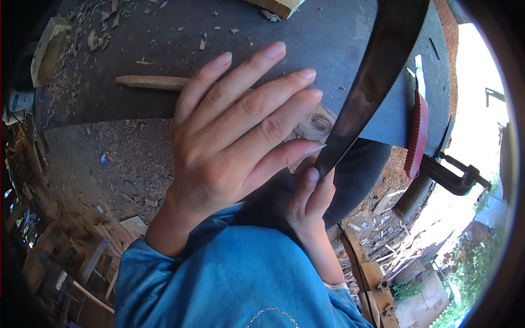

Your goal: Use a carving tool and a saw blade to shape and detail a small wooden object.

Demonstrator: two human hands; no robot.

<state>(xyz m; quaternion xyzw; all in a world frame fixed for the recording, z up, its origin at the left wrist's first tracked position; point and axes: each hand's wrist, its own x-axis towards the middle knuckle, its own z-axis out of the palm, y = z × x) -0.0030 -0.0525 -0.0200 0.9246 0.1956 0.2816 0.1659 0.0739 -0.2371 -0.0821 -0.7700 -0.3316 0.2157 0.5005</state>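
My right hand [311, 197] is closed around the narrow lower end of a dark saw blade [372, 76]. The blade rises away toward the top right, with fine teeth along its edge; no handle shows. My left hand [219, 136] is open, fingers spread and nearly straight, its thumb tip close to or touching the blade's edge. Under and beyond that hand lies a slim shaped wooden stick [150, 82] with a tapered left end. A broader wood piece [316, 124] with a dark knot shows past the fingers. My hand hides whether the two are joined.
A dark worktop [322, 38] carries scattered shavings. Wood blocks sit at its far edge [279, 6] and left edge [49, 52]. On the right lie a red-handled tool [417, 134] and a black clamp [465, 177]. Wood scraps [82, 257] cover the ground at lower left.
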